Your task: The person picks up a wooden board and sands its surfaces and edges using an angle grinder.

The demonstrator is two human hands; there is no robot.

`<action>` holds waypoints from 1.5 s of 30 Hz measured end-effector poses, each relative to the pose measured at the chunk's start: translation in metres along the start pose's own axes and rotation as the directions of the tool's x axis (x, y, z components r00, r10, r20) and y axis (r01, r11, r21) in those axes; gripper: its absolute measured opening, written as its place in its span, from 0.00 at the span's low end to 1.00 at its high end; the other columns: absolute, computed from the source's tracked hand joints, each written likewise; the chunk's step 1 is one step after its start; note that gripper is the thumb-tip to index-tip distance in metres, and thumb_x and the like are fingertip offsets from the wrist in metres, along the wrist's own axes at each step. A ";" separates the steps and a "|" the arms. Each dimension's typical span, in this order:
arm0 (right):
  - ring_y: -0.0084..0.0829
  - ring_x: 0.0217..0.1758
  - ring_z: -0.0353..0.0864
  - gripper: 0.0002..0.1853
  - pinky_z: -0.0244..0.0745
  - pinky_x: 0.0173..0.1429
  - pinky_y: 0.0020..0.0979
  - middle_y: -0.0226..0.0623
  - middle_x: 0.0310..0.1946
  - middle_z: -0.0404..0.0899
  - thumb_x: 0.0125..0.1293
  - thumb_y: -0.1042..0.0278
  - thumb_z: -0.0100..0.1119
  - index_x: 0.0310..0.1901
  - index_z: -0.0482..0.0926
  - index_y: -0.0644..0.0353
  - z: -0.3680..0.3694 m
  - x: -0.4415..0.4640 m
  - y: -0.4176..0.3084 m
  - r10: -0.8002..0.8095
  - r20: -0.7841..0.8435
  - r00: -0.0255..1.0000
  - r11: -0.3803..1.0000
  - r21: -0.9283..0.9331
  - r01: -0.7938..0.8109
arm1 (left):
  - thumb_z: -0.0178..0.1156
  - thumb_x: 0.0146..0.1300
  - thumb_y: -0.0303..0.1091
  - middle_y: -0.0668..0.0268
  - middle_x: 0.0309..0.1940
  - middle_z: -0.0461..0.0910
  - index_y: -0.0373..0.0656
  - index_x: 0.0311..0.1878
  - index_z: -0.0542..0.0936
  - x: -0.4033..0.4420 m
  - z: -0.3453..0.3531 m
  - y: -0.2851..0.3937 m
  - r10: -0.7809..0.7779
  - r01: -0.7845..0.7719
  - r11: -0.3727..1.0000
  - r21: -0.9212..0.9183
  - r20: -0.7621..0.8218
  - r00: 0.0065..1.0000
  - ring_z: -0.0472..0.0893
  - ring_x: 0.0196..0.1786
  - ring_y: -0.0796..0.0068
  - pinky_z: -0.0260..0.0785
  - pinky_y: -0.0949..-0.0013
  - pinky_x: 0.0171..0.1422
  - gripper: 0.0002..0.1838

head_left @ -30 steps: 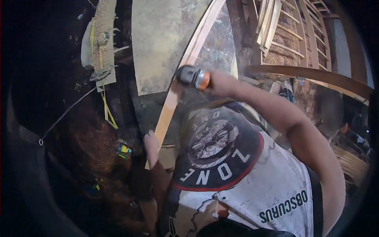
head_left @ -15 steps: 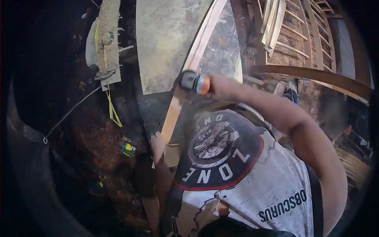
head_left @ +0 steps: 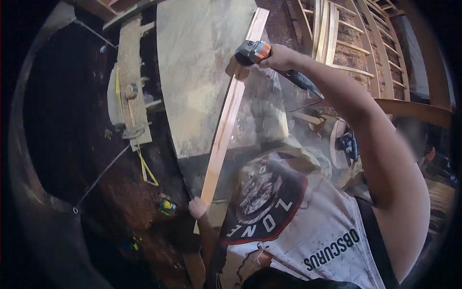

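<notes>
A long, narrow wooden plank lies slanted across a pale, dusty sheet. Its near end is gripped by my left hand, fingers closed around the edge. Farther up, my right hand is wrapped round an angle grinder with an orange section and a dark body. The grinder's disc end sits over the far part of the plank, covering some of it; whether the disc touches the wood I cannot tell. A cable trails from the tool behind my right wrist.
Left of the sheet is a rough board with a yellow strap. A yellow-and-black tape measure lies on the dirty ground. Slatted wooden frames stand at upper right. A dark blue tool lies right of my torso.
My right hand has moved the grinder away from me along the plank, toward its far end. My left hand still holds the near end. The camera view has shifted.
</notes>
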State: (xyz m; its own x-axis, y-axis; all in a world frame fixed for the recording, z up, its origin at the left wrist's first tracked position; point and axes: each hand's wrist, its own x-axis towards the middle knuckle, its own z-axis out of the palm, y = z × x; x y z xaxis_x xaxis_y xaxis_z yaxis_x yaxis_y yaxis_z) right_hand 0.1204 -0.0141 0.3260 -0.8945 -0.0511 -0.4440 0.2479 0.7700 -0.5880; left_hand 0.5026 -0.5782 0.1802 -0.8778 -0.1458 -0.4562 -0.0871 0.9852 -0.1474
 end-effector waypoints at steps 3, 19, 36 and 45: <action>0.35 0.43 0.84 0.23 0.77 0.52 0.35 0.40 0.38 0.86 0.53 0.54 0.71 0.47 0.84 0.61 -0.016 0.033 0.014 -0.023 -0.088 0.996 0.999 -0.041 0.020 | 0.53 0.63 0.34 0.53 0.31 0.81 0.44 0.30 0.78 -0.002 0.028 -0.025 0.002 0.004 0.999 0.041 -0.148 0.989 0.82 0.39 0.49 0.73 0.46 0.44 0.09; 0.27 0.37 0.80 0.23 0.75 0.43 0.32 0.32 0.33 0.83 0.54 0.49 0.70 0.41 0.85 0.61 -0.108 0.106 0.056 0.069 -0.183 0.981 0.996 -0.052 -0.079 | 0.60 0.52 0.31 0.57 0.25 0.75 0.45 0.25 0.73 0.007 0.088 -0.085 0.181 -0.200 0.980 -0.004 -0.406 0.896 0.78 0.29 0.51 0.70 0.47 0.32 0.05; 0.32 0.39 0.83 0.24 0.77 0.48 0.35 0.37 0.36 0.85 0.54 0.52 0.73 0.46 0.84 0.62 0.058 -0.015 0.010 0.037 0.102 0.994 0.995 0.093 -0.046 | 0.44 0.78 0.54 0.39 0.50 0.82 0.26 0.52 0.80 0.073 -0.107 0.042 0.009 0.322 0.651 -0.688 0.431 0.902 0.80 0.56 0.45 0.68 0.52 0.62 0.33; 0.28 0.43 0.82 0.20 0.76 0.50 0.34 0.38 0.38 0.84 0.57 0.61 0.70 0.48 0.81 0.65 0.116 -0.049 0.005 -0.126 0.227 0.966 0.969 0.236 0.071 | 0.56 0.71 0.46 0.57 0.24 0.75 0.30 0.29 0.77 0.089 -0.088 0.116 -0.353 0.293 0.180 -0.939 0.217 0.910 0.72 0.31 0.68 0.64 0.56 0.40 0.25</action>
State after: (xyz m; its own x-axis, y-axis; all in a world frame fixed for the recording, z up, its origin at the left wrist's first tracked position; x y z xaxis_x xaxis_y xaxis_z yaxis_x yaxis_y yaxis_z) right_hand 0.2082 -0.0814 0.2663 -0.8106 -0.2909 -0.5083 0.2643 0.5928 -0.7608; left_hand 0.3728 -0.4689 0.1995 -0.6662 -0.4998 -0.5535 -0.7155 0.2190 0.6634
